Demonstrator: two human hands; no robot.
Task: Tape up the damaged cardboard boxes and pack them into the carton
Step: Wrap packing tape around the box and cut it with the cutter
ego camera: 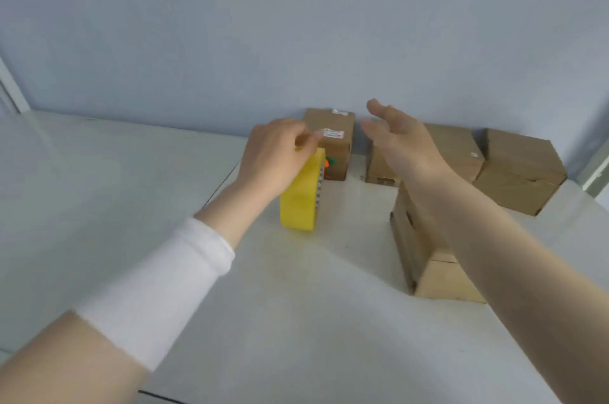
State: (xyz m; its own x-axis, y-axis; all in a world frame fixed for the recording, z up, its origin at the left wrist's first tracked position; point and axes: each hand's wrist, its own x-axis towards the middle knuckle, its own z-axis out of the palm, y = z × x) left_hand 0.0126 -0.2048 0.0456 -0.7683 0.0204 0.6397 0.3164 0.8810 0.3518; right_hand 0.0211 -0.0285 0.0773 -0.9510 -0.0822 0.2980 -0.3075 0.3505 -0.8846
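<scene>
The left hand (273, 156) curls over the top of the tape (301, 205), gripping it. The one yellow roll stands on edge on the table (296, 321), under that hand. The right hand (405, 139) hangs in the air, fingers loosely spread, holding nothing. There are four boxes: one (425, 258) beneath the right forearm, and three along the wall, behind the tape (336, 139), behind the right hand (458, 149), and far right (520, 169).

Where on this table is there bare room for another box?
The white table is bare left of the yellow tape roll and in front, nearest the person. It is crowded at the back right, where brown cardboard boxes cluster.
</scene>
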